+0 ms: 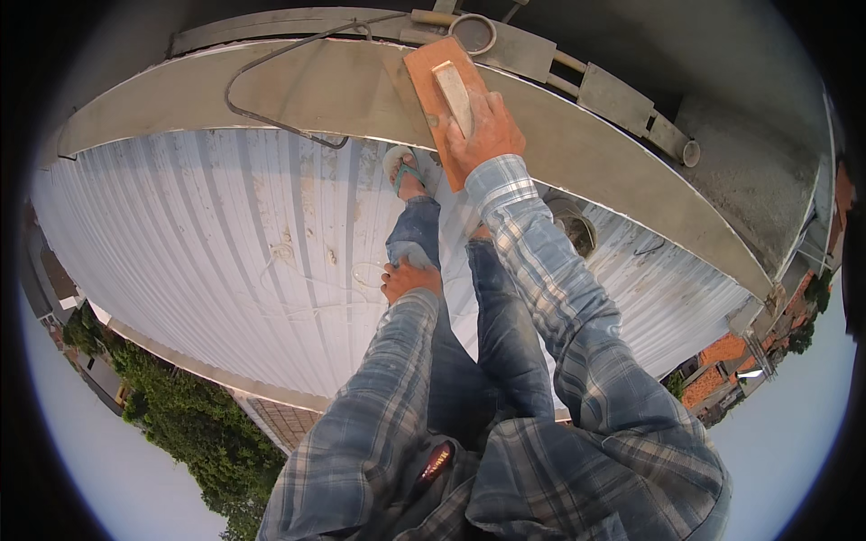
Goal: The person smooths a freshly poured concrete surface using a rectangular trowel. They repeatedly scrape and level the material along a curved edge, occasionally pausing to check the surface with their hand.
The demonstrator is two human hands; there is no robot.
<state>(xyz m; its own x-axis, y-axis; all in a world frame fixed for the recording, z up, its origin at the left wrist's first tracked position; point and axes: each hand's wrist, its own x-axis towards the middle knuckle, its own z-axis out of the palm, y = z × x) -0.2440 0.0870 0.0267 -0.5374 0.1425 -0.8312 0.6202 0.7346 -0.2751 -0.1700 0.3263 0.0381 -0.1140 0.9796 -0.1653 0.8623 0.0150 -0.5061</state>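
Note:
My right hand [490,135] is closed round the pale handle of an orange plastering float [422,81]. The float lies across the smooth grey mortar ledge [316,90], its near end reaching past the ledge's edge over the roof sheet. My left hand [410,279] rests on my left knee, holding nothing, its fingers apart over the blue jeans [413,225]. My left foot [403,171], in a sandal, stands on the roof close to the ledge. My right foot is mostly hidden by the sleeve.
Ribbed metal roofing [207,234] lies underfoot, with a thin pale string on it. A bent dark metal rod [236,95] crosses the ledge. Beyond stand a round cup [473,34] and boards [615,97]. A bucket [574,225] sits right of my legs. Trees [185,410] show below the roof edge.

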